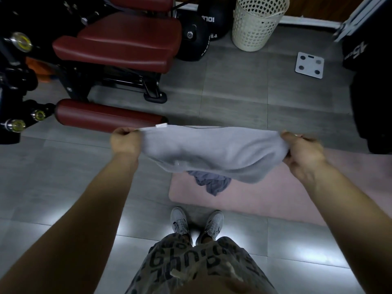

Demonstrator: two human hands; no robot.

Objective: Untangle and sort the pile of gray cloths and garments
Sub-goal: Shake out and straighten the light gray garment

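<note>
A: Cloth status?
B: Light gray cloth (212,151) is stretched in the air over the pink mat (275,198). Left hand (125,141) and right hand (303,151) each grip one end, fingers curled round the fabric.
A: Rest?
B: Darker gray pile (212,184) lies on the mat, under the cloth. White basket (256,22) and scale (309,64) sit well beyond the mat.

Gym, looks like a small workout room.
Exercise machine (73,87) on a black steel frame, with a maroon padded seat (118,45) and roller pad (106,115). Chrome adjuster knobs (20,41) on its left side. Black medicine balls (210,20) with white lettering by the wall. Body scale (309,65) on gray floor tiles (233,96). Pink mat (265,200) laid out. Perforated cream basket (256,24) at the baseboard.
</note>
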